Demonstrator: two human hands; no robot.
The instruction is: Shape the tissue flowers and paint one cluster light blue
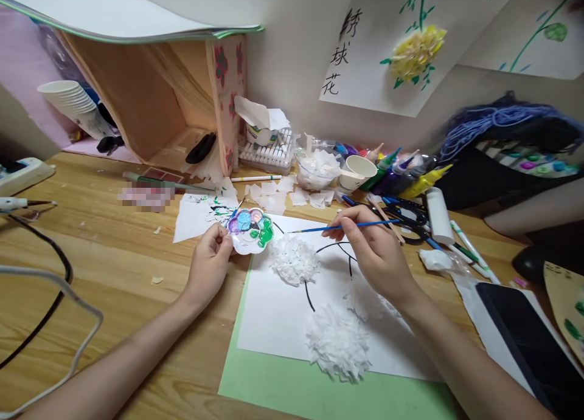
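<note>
My left hand (pixel 212 256) grips the edge of a small flower-shaped paint palette (pixel 249 245), which carries purple, blue, pink, black and green paint. In my right hand (pixel 371 244) is a thin blue paintbrush (pixel 347 226), its tip pointing left, just above a white ruffled paper flower (pixel 295 261). Whether the tip touches the flower I cannot tell. That flower sits on a white sheet (pixel 274 323) with black painted stems. A second ruffled flower (pixel 338 342) lies nearer to me, and a third (pixel 365 298) is partly hidden by my right hand.
Green paper (pixel 264 380) lies under the sheet. Behind are paper scraps (pixel 269 196), a tub of torn paper (pixel 318 168), a paper cup (pixel 357 172) and paint bottles (pixel 426 180). Scissors (pixel 408 216) and a phone (pixel 524 341) are at right; cables (pixel 66 274) at left.
</note>
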